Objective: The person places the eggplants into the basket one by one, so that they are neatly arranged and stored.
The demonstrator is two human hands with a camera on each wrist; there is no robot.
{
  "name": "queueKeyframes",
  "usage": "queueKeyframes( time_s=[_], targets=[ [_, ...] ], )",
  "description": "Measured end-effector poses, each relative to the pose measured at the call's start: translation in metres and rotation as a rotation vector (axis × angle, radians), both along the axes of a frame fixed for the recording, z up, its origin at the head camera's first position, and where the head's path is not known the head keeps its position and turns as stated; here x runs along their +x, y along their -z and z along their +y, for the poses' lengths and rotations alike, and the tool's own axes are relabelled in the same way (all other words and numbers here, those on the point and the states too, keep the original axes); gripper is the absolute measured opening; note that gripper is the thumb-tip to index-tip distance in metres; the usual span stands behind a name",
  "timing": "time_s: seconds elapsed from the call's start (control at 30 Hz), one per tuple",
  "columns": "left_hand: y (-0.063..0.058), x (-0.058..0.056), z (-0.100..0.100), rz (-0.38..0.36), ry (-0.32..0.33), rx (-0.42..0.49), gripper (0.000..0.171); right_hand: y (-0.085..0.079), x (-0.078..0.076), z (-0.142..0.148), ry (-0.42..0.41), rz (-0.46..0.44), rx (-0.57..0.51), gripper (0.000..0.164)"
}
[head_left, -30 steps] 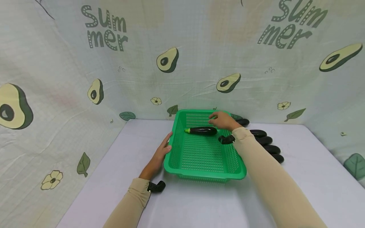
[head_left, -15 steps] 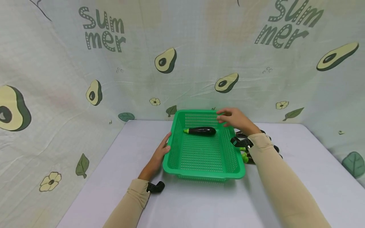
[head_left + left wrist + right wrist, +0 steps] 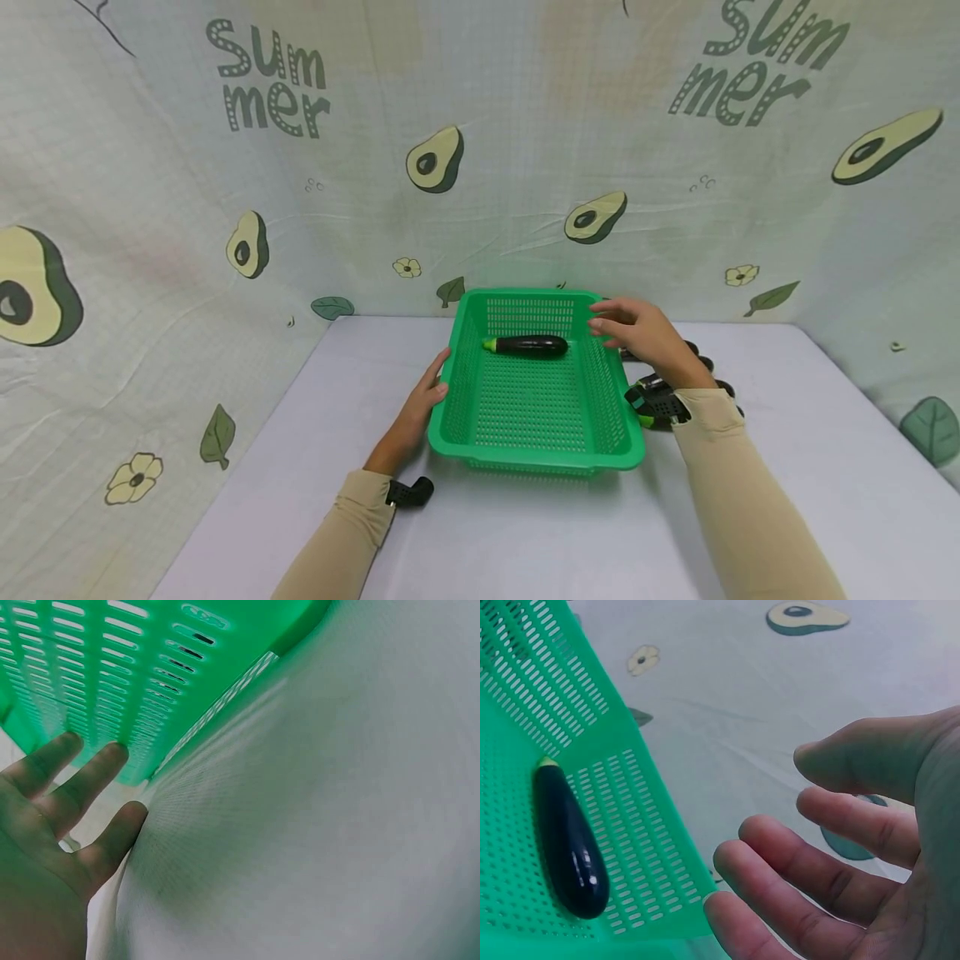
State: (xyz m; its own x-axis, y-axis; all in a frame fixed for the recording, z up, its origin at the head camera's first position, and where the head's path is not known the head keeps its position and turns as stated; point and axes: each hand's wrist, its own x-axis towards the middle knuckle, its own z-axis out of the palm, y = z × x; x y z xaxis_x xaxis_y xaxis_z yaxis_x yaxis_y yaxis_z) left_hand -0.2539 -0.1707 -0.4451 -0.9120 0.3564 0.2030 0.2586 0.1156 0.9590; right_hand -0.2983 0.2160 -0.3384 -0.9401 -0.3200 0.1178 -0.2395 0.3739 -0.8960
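Observation:
A green plastic basket (image 3: 536,461) with slotted walls stands on the table in the head view. One dark eggplant (image 3: 531,346) lies crosswise inside it near the back, its green stem end to the left. My left hand (image 3: 412,417) is at the basket's left side; in the left wrist view its straight fingertips (image 3: 112,754) are right at the slotted wall. Over the basket's right rim hovers my right hand (image 3: 637,333), fingers loosely bent and holding nothing. The right wrist view shows the same bare hand (image 3: 832,877) beside the rim, with the eggplant (image 3: 568,840) beyond.
Several more eggplants (image 3: 660,423) lie on the white table (image 3: 525,542) right of the basket, partly hidden under my right forearm. A cloth printed with avocados (image 3: 435,160) hangs behind the table and at its sides.
My right hand has moved from above the basket's inside to the right, out to its right rim, uncovering some eggplants' green ends. The left hand and the eggplant in the basket stay put.

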Motion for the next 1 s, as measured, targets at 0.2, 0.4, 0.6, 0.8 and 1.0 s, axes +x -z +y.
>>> queueKeyframes(
  time_s=[0.2, 0.4, 0.6, 0.8, 1.0],
  targets=[
    [-0.019, 0.012, 0.003, 0.02, 0.013, 0.0, 0.067, 0.007, 0.011, 0.007, 0.031, -0.005, -0.034, 0.057],
    [0.003, -0.003, 0.0, 0.008, 0.006, 0.004, 0.064, 0.016, 0.02, 0.013, 0.063, 0.022, -0.075, 0.056],
    [0.01, -0.006, 0.0, 0.04, -0.008, 0.019, 0.065, 0.021, 0.025, 0.016, 0.079, 0.088, -0.1, 0.054],
    [0.01, -0.006, -0.001, 0.052, -0.001, 0.005, 0.065, 0.025, 0.028, 0.023, 0.107, 0.106, -0.069, 0.05],
    [0.01, -0.005, 0.001, 0.04, -0.008, 0.016, 0.066, 0.028, 0.032, 0.035, 0.143, 0.098, -0.015, 0.048]
  ],
)
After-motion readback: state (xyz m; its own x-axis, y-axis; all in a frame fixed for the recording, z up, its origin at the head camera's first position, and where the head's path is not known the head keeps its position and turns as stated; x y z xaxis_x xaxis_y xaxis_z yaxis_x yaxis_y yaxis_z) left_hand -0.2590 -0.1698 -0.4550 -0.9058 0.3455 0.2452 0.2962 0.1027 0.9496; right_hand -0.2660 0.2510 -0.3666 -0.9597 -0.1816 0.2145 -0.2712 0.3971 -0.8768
